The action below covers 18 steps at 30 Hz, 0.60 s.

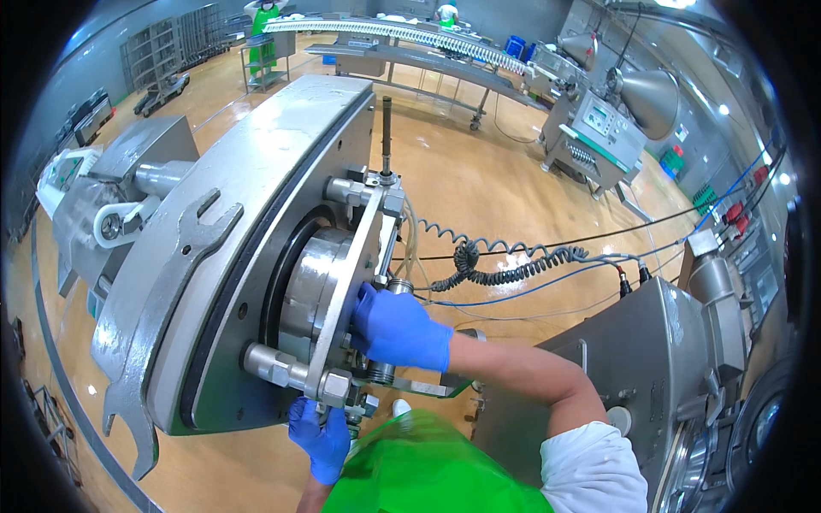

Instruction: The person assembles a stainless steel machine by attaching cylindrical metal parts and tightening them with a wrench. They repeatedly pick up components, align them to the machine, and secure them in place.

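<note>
My right hand (398, 329), in a blue glove, is curled against the inner side of an upright metal clamp plate (346, 291). Its fingertips are hidden there, so what they grip cannot be seen. Low down, my left hand (321, 438), also gloved, has its fingers bent in just under a large hex nut (335, 387); what they hold is not visible. Behind the plate a round steel cylinder (312, 278) sits in the face of a big steel machine housing (244, 171). A large open-ended wrench (167, 308) lies on top of that housing.
Coiled grey cables (505, 256) and a blue hose stretch to the right. A steel machine cabinet (599, 376) stands close at my right. Farther off are a long conveyor (402, 38), a machine with a hopper (599, 128), racks (154, 56) and a person in a green apron (262, 38).
</note>
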Each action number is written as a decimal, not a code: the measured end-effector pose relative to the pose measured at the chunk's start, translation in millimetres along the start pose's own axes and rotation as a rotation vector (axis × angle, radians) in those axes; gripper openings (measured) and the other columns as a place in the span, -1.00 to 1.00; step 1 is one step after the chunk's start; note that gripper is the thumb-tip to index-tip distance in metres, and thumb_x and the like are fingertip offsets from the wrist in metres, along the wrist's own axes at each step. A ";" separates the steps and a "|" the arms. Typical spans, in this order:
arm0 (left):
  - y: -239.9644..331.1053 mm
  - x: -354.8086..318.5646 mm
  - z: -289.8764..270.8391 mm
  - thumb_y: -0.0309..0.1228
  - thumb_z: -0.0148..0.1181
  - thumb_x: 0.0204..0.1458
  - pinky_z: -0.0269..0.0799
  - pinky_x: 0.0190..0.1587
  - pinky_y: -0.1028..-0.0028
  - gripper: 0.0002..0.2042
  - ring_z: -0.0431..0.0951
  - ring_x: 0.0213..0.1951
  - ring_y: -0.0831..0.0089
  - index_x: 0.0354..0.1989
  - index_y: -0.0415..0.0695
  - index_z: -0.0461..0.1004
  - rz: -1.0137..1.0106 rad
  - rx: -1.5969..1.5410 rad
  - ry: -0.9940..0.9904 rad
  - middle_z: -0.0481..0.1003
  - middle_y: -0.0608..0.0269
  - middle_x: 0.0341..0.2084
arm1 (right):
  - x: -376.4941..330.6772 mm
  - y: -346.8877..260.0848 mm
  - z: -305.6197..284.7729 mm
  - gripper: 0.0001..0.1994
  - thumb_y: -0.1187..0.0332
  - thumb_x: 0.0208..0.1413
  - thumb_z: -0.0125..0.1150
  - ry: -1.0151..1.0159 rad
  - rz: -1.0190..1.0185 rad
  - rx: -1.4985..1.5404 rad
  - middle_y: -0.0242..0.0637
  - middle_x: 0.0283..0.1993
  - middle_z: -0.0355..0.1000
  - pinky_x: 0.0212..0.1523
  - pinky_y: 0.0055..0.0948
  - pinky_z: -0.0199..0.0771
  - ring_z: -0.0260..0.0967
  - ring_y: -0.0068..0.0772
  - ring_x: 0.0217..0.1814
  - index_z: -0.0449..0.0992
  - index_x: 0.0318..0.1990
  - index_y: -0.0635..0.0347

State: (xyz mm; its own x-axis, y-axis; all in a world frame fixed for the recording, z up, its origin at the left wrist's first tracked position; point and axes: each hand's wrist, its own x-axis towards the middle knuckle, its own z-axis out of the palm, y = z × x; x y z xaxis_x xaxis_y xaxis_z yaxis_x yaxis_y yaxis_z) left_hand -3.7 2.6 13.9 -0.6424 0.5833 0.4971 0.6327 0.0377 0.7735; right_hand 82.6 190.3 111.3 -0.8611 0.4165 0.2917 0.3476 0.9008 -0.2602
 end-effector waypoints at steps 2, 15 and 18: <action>2.6 -0.7 1.4 -0.60 0.27 -0.17 0.35 -0.39 0.30 -0.85 0.49 -0.42 0.19 -0.36 -0.25 0.53 -0.040 -0.029 0.002 0.49 0.07 -0.44 | 2.3 4.5 19.1 -0.80 0.29 -0.16 0.21 0.009 -0.028 -0.209 -0.10 -0.45 0.32 -0.59 -0.21 0.41 0.41 -0.10 -0.47 0.46 -0.47 0.27; -1.8 -2.9 1.6 -0.48 0.27 -0.15 0.34 -0.40 0.35 -0.75 0.45 -0.43 0.25 -0.23 -0.18 0.54 -0.067 -0.034 -0.023 0.44 0.12 -0.47 | 15.7 22.6 11.9 -0.82 0.36 0.01 0.05 -0.145 0.149 0.643 0.01 -0.36 0.45 -0.44 -0.21 0.46 0.44 -0.02 -0.41 0.47 -0.35 0.31; -0.4 -2.2 1.9 -0.46 0.26 -0.15 0.35 -0.38 0.32 -0.75 0.46 -0.40 0.20 -0.23 -0.17 0.55 -0.038 -0.017 -0.015 0.46 0.10 -0.45 | 3.3 15.7 20.0 -0.83 0.35 -0.06 0.10 0.026 -0.065 0.044 -0.03 -0.40 0.41 -0.54 -0.20 0.43 0.42 -0.07 -0.49 0.46 -0.46 0.30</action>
State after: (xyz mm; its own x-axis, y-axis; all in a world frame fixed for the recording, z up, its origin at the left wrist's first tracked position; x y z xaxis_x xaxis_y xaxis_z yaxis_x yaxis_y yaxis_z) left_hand -1.7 2.9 11.8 -0.6589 0.5940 0.4614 0.6007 0.0463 0.7981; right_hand 77.8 203.3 89.8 -0.8710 0.3612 0.3330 0.2746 0.9200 -0.2798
